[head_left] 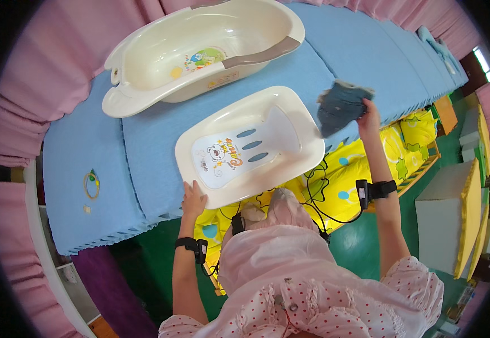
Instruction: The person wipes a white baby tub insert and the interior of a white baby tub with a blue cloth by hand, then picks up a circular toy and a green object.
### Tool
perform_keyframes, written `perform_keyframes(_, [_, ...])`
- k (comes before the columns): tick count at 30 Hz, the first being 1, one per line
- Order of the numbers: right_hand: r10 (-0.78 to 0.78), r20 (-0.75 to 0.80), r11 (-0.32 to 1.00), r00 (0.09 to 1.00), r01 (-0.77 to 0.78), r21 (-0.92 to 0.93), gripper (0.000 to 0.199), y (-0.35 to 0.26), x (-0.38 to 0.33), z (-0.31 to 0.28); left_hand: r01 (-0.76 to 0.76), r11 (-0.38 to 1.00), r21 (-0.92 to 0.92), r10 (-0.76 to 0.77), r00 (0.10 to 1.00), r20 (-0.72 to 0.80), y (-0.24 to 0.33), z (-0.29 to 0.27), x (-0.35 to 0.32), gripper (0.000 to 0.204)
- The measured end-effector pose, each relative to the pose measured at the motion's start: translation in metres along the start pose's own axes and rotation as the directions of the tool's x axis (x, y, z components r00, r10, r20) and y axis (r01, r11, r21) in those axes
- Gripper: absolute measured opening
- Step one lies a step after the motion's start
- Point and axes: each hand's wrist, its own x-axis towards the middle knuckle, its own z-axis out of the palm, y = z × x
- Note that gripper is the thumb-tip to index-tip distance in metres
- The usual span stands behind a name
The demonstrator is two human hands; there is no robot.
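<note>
Here, two cream tubs (200,50), one dark cloth (340,104) in right hand (368,115).

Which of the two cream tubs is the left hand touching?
The nearer, shallow bath seat with the bear picture; the left hand rests on its front rim. The deeper baby bathtub lies beyond, untouched.

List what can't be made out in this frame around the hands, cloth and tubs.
- Right hand fingers: hidden behind the dark cloth it holds up.
- Left hand palm: faces down at the insert's rim; actual contact can't be told.
- Insert's near edge: partly covered by the pink garment.
- Tub far rim: cut off at the top edge.
- Small ring on the blue mat: too small to identify.
</note>
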Motion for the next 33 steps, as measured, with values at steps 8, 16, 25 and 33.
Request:
perform_keyframes(8, [-0.182,0.003,0.981,0.983,0.182,-0.07,0.016,0.032,-0.018,0.046,0.024,0.996,0.087,-0.017,0.996,-0.089,0.0,-0.001,-0.013,0.065])
perform_keyframes(16, [0.595,0.381,-0.381,0.708,0.666,-0.641,0.074,0.151,-0.092,0.041,-0.093,0.978,0.186,0.124,0.978,-0.165,0.012,-0.019,-0.007,0.066])
perform_keyframes(25, [0.468,0.561,-0.473,0.683,0.73,-0.494,0.052,0.169,-0.08,0.018,-0.534,0.837,0.121,0.547,0.802,-0.24,0.088,-0.001,0.013,0.063])
perform_keyframes(33, [0.45,0.66,-0.438,0.601,0.793,-0.424,0.046,0.177,-0.053,0.02,0.013,0.994,0.109,0.0,0.993,-0.116,0.112,-0.002,0.028,0.062])
